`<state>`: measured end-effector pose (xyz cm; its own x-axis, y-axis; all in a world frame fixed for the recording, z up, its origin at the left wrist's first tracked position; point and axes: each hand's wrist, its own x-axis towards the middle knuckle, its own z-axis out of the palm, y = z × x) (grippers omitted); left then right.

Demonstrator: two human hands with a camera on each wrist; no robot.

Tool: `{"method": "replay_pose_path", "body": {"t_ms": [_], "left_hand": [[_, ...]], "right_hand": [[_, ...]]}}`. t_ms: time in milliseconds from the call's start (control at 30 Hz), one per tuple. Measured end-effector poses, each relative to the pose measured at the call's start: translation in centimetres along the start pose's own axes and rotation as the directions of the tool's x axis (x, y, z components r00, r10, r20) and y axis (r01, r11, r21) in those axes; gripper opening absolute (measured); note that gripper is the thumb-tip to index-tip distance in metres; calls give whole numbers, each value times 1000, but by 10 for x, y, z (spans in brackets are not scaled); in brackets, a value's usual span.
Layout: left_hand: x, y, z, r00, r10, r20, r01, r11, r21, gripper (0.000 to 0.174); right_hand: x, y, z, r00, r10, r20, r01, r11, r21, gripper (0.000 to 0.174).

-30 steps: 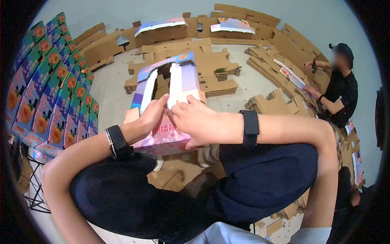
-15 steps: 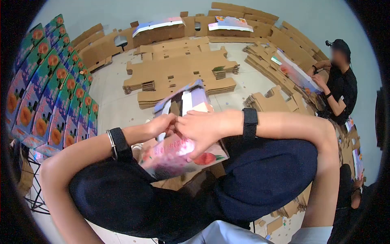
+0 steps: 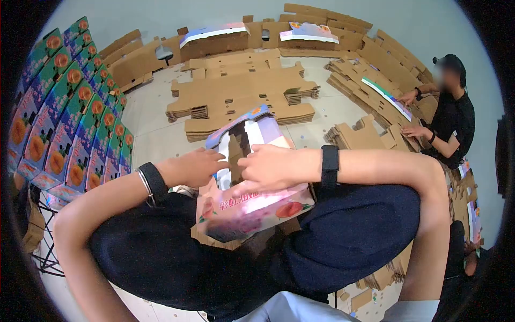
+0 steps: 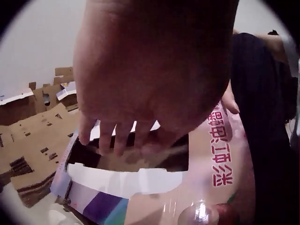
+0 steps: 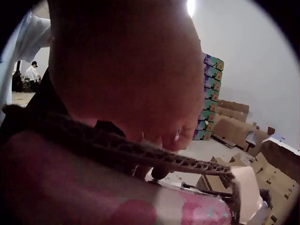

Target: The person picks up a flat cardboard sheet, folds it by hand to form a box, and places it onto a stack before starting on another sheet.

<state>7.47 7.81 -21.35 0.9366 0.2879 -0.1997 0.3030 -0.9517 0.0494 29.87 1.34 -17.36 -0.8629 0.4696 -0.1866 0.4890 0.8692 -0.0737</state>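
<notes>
A printed cardboard gift box (image 3: 252, 212), pink with red characters and peach pictures, sits tilted between the person's knees in the head view. Its top has a long opening with white inner edges, and a blue end flap (image 3: 241, 121) stands at the far end. The left hand (image 3: 201, 167) lies over the left edge of the opening; in the left wrist view its fingers (image 4: 121, 136) reach down fairly straight above the gap. At the near right edge the right hand (image 3: 276, 169) grips the box, fingers at the opening and thumb on the pink panel.
Stacked flat brown cardboard blanks (image 3: 241, 88) lie on the floor ahead. Finished printed boxes (image 3: 70, 123) are piled at the left. At right another person (image 3: 448, 112) handles a printed sheet (image 3: 386, 99) over more cardboard. Cardboard panels (image 3: 126, 61) line the wall.
The box has come nearer the body and turned, its pink panel now facing up. The left hand has moved left, away from the right hand. The other person's printed sheet has shifted.
</notes>
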Motion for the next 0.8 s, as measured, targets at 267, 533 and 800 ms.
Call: {"method": "replay_pose_path", "body": {"t_ms": [267,533,800], "left_hand": [[9,-14,-9,985,-122,-121,36,836,-547,43],[-6,-4,-25,906,28,-422,-33,999,-3,22],[-18,-9,-29,967,-21,-254,29,999,30,34]], "right_hand": [[-13,9,-7,976,81,-202,-75,996,39,66],[-14,-2,-26,961,-154,-229,135,986,-96,56],[-15,22,-29,863,-355,-360,165,871,-462,38]]}}
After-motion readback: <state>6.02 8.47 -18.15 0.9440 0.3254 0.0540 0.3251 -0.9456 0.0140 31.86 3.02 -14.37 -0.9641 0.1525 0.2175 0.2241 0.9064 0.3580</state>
